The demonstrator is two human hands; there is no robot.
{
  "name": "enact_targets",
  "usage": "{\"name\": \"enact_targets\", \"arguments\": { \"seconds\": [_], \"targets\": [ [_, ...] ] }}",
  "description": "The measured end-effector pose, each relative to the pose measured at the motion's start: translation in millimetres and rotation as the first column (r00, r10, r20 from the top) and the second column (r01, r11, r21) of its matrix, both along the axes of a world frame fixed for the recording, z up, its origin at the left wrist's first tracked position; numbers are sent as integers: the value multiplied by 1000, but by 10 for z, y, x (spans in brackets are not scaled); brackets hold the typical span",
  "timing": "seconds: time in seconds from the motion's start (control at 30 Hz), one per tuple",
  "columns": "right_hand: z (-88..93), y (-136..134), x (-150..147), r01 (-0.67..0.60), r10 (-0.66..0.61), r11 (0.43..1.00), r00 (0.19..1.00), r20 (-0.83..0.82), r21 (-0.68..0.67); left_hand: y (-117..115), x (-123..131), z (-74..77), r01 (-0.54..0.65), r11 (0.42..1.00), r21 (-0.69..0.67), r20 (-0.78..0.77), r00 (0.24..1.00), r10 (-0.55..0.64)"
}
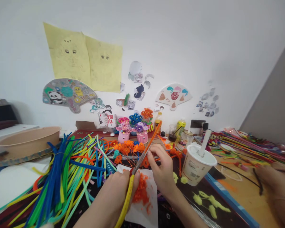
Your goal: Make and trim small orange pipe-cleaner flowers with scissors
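Observation:
Yellow-handled scissors run up from the bottom edge, and my left hand is closed around them. Their blades point up and right, against an orange pipe cleaner. Thumb and fingers of my right hand pinch that pipe cleaner, which slants upward past the fingertips. Below both hands lies a white sheet of paper with orange fuzz clippings heaped on it. Orange pipe-cleaner flowers sit just behind my hands. My left fingers are partly hidden by the scissors.
Bundled colored pipe cleaners spread at left, near a beige basin. A paper cup with a straw stands right of my right hand, beside yellow pieces. Flower pots stand behind. Another person's blurred hand is at far right.

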State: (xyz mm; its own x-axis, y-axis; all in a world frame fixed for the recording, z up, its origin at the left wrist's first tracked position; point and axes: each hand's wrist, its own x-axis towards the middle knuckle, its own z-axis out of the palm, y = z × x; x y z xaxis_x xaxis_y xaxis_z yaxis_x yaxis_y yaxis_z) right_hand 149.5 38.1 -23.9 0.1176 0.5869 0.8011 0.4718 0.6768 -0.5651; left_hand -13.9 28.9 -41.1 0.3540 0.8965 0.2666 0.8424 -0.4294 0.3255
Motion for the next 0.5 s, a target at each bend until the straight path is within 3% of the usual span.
{"name": "enact_targets", "arguments": {
  "seconds": [0.17,0.5],
  "targets": [
    [-19,-10,-6,-26,27,999,1000,16,-20,-53,65,164,-3,992,-127,-23,1000,0],
    [-8,-19,-39,-39,39,999,999,19,-36,-11,83,187,-82,985,-150,-115,991,65]
  ]
}}
